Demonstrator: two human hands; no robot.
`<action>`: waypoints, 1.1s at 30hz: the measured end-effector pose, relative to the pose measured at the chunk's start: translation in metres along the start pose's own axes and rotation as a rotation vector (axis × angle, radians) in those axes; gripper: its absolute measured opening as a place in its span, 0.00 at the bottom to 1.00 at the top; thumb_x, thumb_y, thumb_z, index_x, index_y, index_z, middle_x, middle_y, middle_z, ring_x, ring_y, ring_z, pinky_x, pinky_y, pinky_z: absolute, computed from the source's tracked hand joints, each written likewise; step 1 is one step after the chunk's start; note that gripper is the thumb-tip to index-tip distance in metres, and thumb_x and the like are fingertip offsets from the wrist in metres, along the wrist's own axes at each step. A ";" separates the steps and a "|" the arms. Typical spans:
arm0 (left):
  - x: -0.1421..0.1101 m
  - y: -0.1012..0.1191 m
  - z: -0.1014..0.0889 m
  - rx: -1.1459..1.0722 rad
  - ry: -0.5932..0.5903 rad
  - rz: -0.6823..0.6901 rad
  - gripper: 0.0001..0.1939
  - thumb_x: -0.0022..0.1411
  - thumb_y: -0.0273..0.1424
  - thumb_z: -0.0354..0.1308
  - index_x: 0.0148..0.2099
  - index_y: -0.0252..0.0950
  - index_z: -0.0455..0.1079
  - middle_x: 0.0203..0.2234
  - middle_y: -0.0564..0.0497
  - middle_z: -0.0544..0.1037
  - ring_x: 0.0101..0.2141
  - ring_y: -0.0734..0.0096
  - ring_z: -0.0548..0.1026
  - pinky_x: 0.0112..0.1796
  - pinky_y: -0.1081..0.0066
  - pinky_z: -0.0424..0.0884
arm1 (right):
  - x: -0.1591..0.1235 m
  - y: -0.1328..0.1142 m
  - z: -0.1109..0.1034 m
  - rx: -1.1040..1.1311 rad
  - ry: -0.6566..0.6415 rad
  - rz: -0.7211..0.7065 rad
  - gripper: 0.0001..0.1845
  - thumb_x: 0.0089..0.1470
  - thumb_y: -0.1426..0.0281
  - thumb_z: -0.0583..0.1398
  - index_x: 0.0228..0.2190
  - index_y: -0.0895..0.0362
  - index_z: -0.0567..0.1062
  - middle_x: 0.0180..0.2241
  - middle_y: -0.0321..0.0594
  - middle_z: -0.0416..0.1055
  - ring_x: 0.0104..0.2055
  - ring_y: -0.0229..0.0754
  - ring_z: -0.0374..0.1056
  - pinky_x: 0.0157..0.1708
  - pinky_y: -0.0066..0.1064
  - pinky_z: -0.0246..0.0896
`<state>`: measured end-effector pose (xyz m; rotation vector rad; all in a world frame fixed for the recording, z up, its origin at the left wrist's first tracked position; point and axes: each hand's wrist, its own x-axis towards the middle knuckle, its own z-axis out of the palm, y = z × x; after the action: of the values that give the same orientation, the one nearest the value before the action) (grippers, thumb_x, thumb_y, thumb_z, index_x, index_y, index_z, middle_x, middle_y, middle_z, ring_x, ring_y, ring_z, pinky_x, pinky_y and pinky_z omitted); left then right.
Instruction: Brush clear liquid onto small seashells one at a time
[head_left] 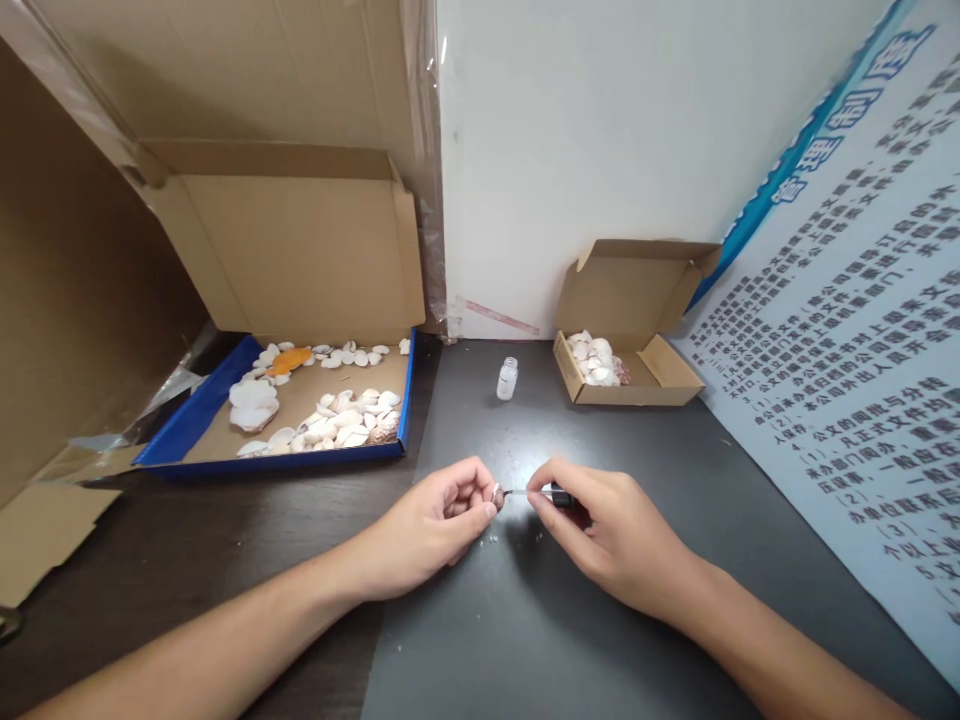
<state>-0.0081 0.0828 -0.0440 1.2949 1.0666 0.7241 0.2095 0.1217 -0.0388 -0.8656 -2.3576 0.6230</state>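
Pinches a small shell-like piece (499, 497) in the left hand (450, 512) and grips a slim, dark-handled tool (519, 491) in the right hand (604, 525), with the two hands near each other but apart above the tabletop (457, 640). Runs the tool's long axis sideways across the gap, from the right hand leftward to the piece, with the tip right at its edge, contact too fine to confirm. Has a small bottle (508, 379) standing beyond the hands, roughly in line with that gap.
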 end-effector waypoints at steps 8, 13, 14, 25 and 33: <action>0.000 -0.001 0.001 0.007 -0.003 -0.007 0.16 0.65 0.44 0.53 0.38 0.36 0.60 0.23 0.60 0.60 0.20 0.85 0.56 0.21 0.79 0.53 | -0.002 -0.002 -0.002 0.057 0.006 -0.041 0.06 0.64 0.69 0.55 0.35 0.55 0.71 0.24 0.31 0.66 0.23 0.35 0.59 0.26 0.27 0.52; 0.002 -0.003 0.001 -0.003 -0.004 -0.002 0.16 0.65 0.44 0.53 0.38 0.36 0.59 0.24 0.60 0.61 0.21 0.85 0.57 0.21 0.80 0.54 | -0.001 -0.001 -0.001 0.000 0.034 0.050 0.06 0.63 0.70 0.55 0.33 0.55 0.70 0.22 0.30 0.64 0.21 0.35 0.57 0.24 0.27 0.50; 0.001 -0.002 0.001 -0.001 -0.005 -0.002 0.16 0.65 0.44 0.53 0.38 0.36 0.59 0.24 0.60 0.61 0.21 0.85 0.57 0.21 0.80 0.54 | -0.001 -0.002 -0.001 0.012 0.040 0.049 0.06 0.63 0.69 0.55 0.33 0.55 0.70 0.22 0.30 0.63 0.21 0.35 0.57 0.24 0.27 0.50; -0.002 0.006 0.004 0.020 -0.003 -0.020 0.16 0.64 0.44 0.54 0.37 0.36 0.59 0.22 0.61 0.59 0.21 0.84 0.55 0.22 0.79 0.52 | 0.001 -0.003 -0.002 0.010 -0.014 0.100 0.07 0.63 0.69 0.54 0.33 0.54 0.70 0.21 0.30 0.64 0.22 0.36 0.57 0.24 0.28 0.49; -0.002 0.009 0.004 0.033 0.004 -0.005 0.16 0.64 0.43 0.54 0.36 0.35 0.59 0.23 0.60 0.59 0.23 0.83 0.55 0.26 0.78 0.53 | -0.001 -0.006 -0.003 0.091 -0.062 0.030 0.07 0.64 0.69 0.54 0.34 0.55 0.70 0.24 0.32 0.65 0.23 0.35 0.59 0.25 0.28 0.51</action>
<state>-0.0033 0.0812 -0.0347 1.3188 1.0887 0.7081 0.2094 0.1172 -0.0338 -0.8537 -2.3551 0.7733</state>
